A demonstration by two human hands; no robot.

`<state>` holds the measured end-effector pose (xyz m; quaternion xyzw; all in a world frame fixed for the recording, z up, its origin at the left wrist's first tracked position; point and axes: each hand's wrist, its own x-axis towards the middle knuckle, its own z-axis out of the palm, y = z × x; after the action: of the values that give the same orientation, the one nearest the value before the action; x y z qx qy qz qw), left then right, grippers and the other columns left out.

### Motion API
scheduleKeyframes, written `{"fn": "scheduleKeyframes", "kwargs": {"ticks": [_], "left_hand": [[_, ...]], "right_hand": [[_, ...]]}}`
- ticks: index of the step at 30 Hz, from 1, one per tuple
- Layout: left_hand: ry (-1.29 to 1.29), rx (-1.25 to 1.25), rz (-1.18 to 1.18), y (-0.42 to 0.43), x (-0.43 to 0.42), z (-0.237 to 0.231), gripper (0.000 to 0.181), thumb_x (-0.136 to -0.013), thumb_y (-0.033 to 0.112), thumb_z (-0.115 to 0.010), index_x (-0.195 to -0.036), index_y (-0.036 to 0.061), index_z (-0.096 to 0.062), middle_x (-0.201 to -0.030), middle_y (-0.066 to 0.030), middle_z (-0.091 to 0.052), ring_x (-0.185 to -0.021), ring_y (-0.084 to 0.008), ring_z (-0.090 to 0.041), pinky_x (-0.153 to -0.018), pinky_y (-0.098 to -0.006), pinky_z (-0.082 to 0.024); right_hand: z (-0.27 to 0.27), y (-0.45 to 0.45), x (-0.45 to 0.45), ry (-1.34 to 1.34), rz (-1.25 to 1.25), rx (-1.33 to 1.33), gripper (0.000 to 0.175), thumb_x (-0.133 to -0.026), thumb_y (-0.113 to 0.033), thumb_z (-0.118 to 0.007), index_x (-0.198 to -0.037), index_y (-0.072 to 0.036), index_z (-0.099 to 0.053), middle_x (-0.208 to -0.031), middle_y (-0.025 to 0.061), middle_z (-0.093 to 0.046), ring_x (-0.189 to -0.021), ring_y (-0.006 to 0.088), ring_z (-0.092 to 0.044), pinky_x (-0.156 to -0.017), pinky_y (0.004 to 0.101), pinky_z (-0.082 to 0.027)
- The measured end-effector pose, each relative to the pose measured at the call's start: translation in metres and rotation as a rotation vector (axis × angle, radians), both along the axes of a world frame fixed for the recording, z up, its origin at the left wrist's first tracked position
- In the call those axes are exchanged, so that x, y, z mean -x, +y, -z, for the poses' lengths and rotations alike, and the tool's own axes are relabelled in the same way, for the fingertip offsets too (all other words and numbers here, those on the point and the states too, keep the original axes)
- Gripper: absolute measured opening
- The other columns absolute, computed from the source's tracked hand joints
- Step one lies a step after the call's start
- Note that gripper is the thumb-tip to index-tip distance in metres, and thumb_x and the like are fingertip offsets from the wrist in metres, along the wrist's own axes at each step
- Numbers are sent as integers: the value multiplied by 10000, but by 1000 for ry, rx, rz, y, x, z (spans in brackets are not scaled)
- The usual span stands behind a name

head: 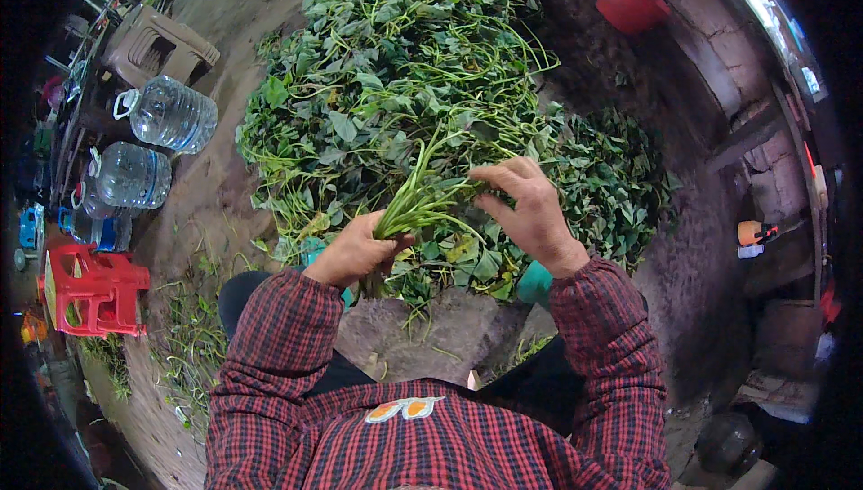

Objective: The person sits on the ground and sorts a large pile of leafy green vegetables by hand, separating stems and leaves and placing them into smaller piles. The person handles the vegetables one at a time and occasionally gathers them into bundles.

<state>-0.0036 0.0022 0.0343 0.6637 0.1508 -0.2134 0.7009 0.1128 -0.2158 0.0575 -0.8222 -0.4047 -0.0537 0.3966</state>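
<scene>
My left hand (361, 249) is closed around a bunch of green leafy-plant stems (411, 210), whose ends fan out up and to the right. Just right of the bunch is my right hand (526, 210), thumb and forefinger close together near its leafy tips; whether they pinch a leaf or stem cannot be told. Beyond both hands spreads a large heap of green vines with leaves (404, 79), lying on the ground. A darker pile of leaves (613, 180) adjoins it on the right.
Large clear plastic water bottles (174, 114), a red plastic stool (94, 288) and stacked beige stools (152, 48) stand at left. A red bucket (630, 1) is at upper right, near a block wall (725, 79). Loose stems (195, 341) lie on the ground at lower left.
</scene>
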Motion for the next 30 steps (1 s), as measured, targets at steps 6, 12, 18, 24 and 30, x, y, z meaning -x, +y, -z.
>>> {"fn": "scheduleKeyframes", "kwargs": {"ticks": [6, 12, 18, 24, 30], "left_hand": [[-35, -105, 32, 3, 3, -2, 154, -836, 129, -597, -979, 78, -572, -668, 48, -505, -519, -44, -425, -465, -217, -350], [-175, -237, 101, 6, -1, 10, 195, -826, 109, -609, -1003, 40, -564, -785, 15, -547, -669, -80, -459, -568, -245, -387], [-277, -353, 129, 7, 4, 11, 205, -809, 140, -637, -976, 44, -567, -776, -6, -551, -690, -97, -467, -593, -262, -403], [-411, -723, 134, 8, 5, 18, 257, -774, 213, -663, -921, 35, -550, -765, -164, -584, -693, -328, -559, -617, -377, -433], [-416, -914, 191, 0, 0, 19, 252, -768, 246, -638, -887, 65, -509, -767, -179, -579, -753, -399, -550, -607, -459, -417]], "right_hand": [[4, -1, 0, 62, 37, 31, 144, -680, -86, -699, -808, -81, -634, -749, 46, -571, -756, 244, -531, -669, 339, -441], [15, -2, 1, 92, 92, -4, 110, -706, -72, -681, -788, -46, -612, -767, 70, -591, -750, 243, -546, -679, 328, -446], [-2, -34, -51, 341, 547, -301, 108, -814, -101, -565, -819, 6, -563, -742, 43, -558, -664, 132, -510, -611, 279, -430], [-10, -31, -29, 260, 317, -116, 105, -812, -104, -619, -846, -5, -620, -759, 57, -595, -683, 127, -540, -625, 265, -444], [-1, 16, 14, 640, 11, 179, 310, -808, -284, -615, -880, 16, -636, -725, 138, -618, -651, 207, -584, -604, 334, -454]]}}
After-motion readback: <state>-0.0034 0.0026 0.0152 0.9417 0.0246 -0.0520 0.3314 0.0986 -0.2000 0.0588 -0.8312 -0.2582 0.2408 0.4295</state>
